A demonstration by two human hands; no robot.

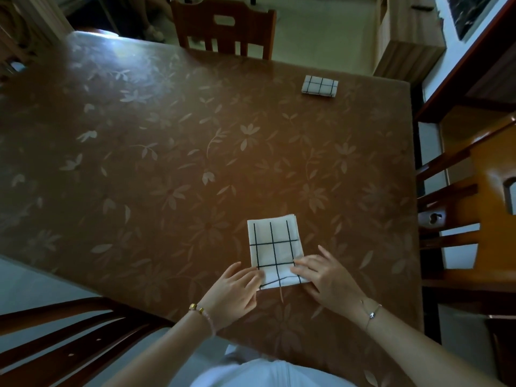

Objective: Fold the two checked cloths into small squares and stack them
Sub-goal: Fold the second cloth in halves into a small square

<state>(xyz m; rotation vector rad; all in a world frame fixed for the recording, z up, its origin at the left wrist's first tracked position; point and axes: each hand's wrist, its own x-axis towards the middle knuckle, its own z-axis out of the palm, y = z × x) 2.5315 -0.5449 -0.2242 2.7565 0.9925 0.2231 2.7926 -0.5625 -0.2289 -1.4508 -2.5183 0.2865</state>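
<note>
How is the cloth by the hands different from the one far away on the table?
The near cloth is bigger; the far cloth is a small packet. The left hand and right hand touch the near cloth's edge; the far cloth lies alone across the table. Both are white with black lines.

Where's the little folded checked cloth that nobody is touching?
In the head view, the small folded white cloth with black checks lies on the far right part of the brown flower-patterned table, close to its far right corner.
</note>
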